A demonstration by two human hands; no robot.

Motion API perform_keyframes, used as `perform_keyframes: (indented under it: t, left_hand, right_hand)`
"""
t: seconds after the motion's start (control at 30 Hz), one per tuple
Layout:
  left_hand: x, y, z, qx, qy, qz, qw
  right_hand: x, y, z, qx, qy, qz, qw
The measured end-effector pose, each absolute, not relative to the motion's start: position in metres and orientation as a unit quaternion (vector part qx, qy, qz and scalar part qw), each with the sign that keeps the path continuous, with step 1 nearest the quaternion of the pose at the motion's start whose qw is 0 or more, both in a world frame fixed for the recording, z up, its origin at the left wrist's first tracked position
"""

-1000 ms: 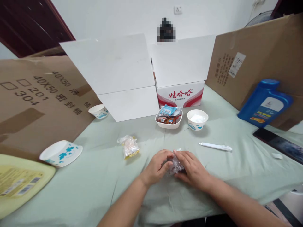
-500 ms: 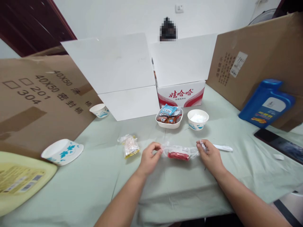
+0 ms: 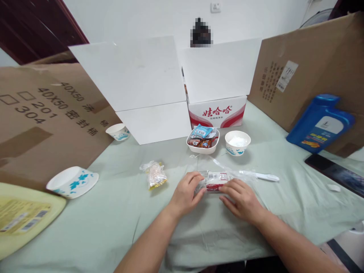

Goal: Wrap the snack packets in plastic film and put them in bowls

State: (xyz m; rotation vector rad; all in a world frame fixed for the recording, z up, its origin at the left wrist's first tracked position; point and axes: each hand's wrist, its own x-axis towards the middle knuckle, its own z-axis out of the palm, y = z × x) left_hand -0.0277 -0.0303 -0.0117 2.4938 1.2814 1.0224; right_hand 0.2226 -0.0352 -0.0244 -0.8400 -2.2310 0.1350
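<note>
A clear plastic bag with a red and white snack packet [image 3: 216, 179] inside lies on the pale green cloth in front of me. My left hand [image 3: 187, 192] pinches the bag's left end with curled fingers. My right hand [image 3: 241, 199] lies on the bag's near right side, fingers pressed down on it. The loose top of the bag spreads toward a white pen-like tool [image 3: 261, 176] just beyond my right hand.
A white dish of snack packets [image 3: 203, 141] and a paper cup [image 3: 237, 142] stand behind the bag. Another bagged snack [image 3: 154, 175] lies left. An overturned bowl [image 3: 71, 182], a small cup [image 3: 118, 132], a blue bottle [image 3: 320, 123], a dark phone [image 3: 335, 173] and cardboard walls ring the table.
My hands first held the bag crumpled together, then pulled it out flat between them. Now both have closed in on the packet and press the bag onto the cloth.
</note>
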Motion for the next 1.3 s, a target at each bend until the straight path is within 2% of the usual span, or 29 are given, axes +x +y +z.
perform_keyframes:
  t: [0.17,0.33,0.47,0.6,0.67,0.73,0.87,0.93,1.0,1.13,1.3]
  left_hand:
    - [-0.031,-0.018,-0.024,0.809,0.511,0.284,0.062]
    - [-0.031,-0.02,-0.02,0.811,0.475,0.325,0.108]
    - [-0.034,-0.028,0.002,0.793,0.388,0.392,0.259]
    - [-0.042,-0.037,0.02,0.806,0.269,0.231,0.473]
    - [-0.042,-0.038,0.02,0.788,0.28,0.181,0.518]
    - [-0.039,-0.037,0.013,0.784,0.35,0.188,0.477]
    - [-0.03,-0.031,-0.002,0.833,0.434,0.247,0.239]
    - [-0.027,-0.03,-0.007,0.852,0.424,0.256,0.17]
    - [-0.024,-0.03,-0.011,0.868,0.411,0.233,0.154]
    - [-0.022,-0.031,-0.018,0.882,0.405,0.147,0.192]
    - [-0.025,-0.033,-0.021,0.859,0.457,0.118,0.198]
  right_hand:
    - [0.22,-0.019,-0.041,-0.52,-0.79,-0.035,0.323]
    - [0.225,-0.014,-0.051,-0.565,-0.775,-0.065,0.277]
    - [0.236,-0.013,-0.034,-0.556,-0.784,-0.031,0.273]
    - [0.252,-0.02,-0.006,-0.497,-0.817,0.122,0.265]
    - [0.258,-0.023,0.0,-0.47,-0.825,0.18,0.256]
    - [0.26,-0.023,0.0,-0.473,-0.823,0.191,0.25]
    - [0.256,-0.018,-0.014,-0.478,-0.828,0.097,0.277]
    - [0.249,-0.017,-0.02,-0.449,-0.841,0.058,0.296]
    - [0.24,-0.019,-0.024,-0.421,-0.853,0.042,0.304]
    - [0.224,-0.024,-0.029,-0.405,-0.871,0.042,0.276]
    - [0.225,-0.016,-0.026,-0.434,-0.853,0.083,0.279]
